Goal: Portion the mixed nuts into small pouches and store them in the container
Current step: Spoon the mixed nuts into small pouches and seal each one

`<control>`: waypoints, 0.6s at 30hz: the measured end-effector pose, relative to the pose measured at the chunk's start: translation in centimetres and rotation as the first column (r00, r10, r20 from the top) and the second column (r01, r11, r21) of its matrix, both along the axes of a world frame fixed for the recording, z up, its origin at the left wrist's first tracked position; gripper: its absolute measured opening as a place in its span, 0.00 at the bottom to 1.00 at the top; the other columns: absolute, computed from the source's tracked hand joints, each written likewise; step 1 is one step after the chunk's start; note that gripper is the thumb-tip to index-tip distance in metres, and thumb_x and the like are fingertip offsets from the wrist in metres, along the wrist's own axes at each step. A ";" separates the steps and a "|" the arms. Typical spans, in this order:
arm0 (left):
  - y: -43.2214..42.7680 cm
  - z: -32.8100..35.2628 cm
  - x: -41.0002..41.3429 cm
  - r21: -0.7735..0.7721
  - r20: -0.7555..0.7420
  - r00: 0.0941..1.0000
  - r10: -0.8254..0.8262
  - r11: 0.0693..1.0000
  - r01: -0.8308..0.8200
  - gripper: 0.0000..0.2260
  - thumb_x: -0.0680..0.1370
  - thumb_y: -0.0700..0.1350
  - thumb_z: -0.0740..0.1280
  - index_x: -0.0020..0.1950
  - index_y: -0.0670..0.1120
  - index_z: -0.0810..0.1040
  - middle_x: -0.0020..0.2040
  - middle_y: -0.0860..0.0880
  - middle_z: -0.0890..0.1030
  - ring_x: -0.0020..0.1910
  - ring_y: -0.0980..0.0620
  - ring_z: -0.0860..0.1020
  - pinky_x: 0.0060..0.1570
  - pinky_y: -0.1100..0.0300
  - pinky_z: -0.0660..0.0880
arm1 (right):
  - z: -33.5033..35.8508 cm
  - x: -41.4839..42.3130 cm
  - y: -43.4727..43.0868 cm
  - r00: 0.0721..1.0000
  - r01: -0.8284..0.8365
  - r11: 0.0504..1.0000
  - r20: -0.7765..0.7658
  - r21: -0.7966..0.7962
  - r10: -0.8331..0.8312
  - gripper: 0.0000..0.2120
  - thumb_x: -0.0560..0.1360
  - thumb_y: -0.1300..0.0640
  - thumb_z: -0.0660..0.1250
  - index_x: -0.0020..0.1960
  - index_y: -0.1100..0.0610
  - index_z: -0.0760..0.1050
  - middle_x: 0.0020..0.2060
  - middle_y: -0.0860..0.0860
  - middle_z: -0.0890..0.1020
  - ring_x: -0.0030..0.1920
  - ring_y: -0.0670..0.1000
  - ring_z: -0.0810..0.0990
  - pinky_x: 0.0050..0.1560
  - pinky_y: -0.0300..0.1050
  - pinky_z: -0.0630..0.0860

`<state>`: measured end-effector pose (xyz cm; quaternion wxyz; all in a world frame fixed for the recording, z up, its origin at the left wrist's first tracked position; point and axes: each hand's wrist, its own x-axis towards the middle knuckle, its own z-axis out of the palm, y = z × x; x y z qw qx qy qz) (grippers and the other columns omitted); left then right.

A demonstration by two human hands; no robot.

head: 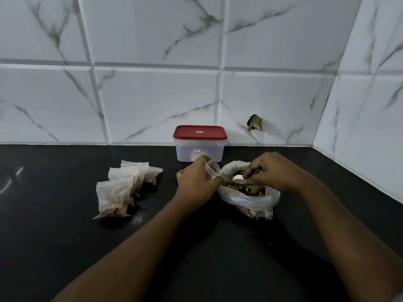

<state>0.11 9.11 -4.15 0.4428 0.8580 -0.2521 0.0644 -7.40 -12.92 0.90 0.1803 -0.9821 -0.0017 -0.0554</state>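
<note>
Pouches (pixel 124 188) filled with nuts are lying in a loose pile on the dark surface (pixel 65 214), well left of the hands. A small open pouch (pixel 212 170) is being gripped at its mouth by the left hand (pixel 196 182), fingers curled round it. Behind it, the container (pixel 199 152) is standing against the tiled wall (pixel 152 94), red lid (pixel 200 132) on. Just right, a white spoon (pixel 238 178) is being held over the open bag of mixed nuts (pixel 250 202), pinched by the right hand (pixel 274 173).

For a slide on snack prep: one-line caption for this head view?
Left hand holds a small pouch open; right hand holds a white spoon over the mixed nuts.
</note>
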 end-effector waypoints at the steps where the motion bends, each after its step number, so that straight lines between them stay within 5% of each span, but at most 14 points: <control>1: 0.0 0.0 0.0 -0.007 0.008 1.000 0.000 1.000 0.000 0.14 0.75 0.51 0.75 0.56 0.58 0.73 0.44 0.63 0.76 0.48 0.62 0.76 0.70 0.42 0.69 | -0.1 0.1 0.2 1.000 -0.005 1.000 0.008 0.006 0.005 0.10 0.77 0.60 0.73 0.53 0.48 0.88 0.51 0.43 0.86 0.48 0.40 0.83 0.50 0.39 0.79; 9: 0.2 -0.4 0.3 -0.028 -0.028 0.997 -0.066 0.997 0.066 0.12 0.75 0.54 0.74 0.54 0.59 0.74 0.48 0.61 0.80 0.52 0.60 0.79 0.65 0.42 0.75 | 0.7 -0.6 -0.3 0.995 0.089 0.966 0.026 0.243 -0.098 0.07 0.77 0.63 0.72 0.44 0.54 0.86 0.37 0.49 0.87 0.37 0.48 0.86 0.42 0.45 0.83; 18: 0.0 -0.6 0.2 -0.024 -0.052 0.986 -0.159 0.987 0.158 0.16 0.75 0.53 0.76 0.60 0.55 0.76 0.54 0.58 0.79 0.54 0.59 0.78 0.61 0.48 0.79 | -0.5 0.1 -0.8 0.978 0.198 0.740 -0.082 0.643 -0.190 0.06 0.79 0.69 0.67 0.49 0.67 0.84 0.35 0.58 0.85 0.35 0.53 0.82 0.37 0.46 0.81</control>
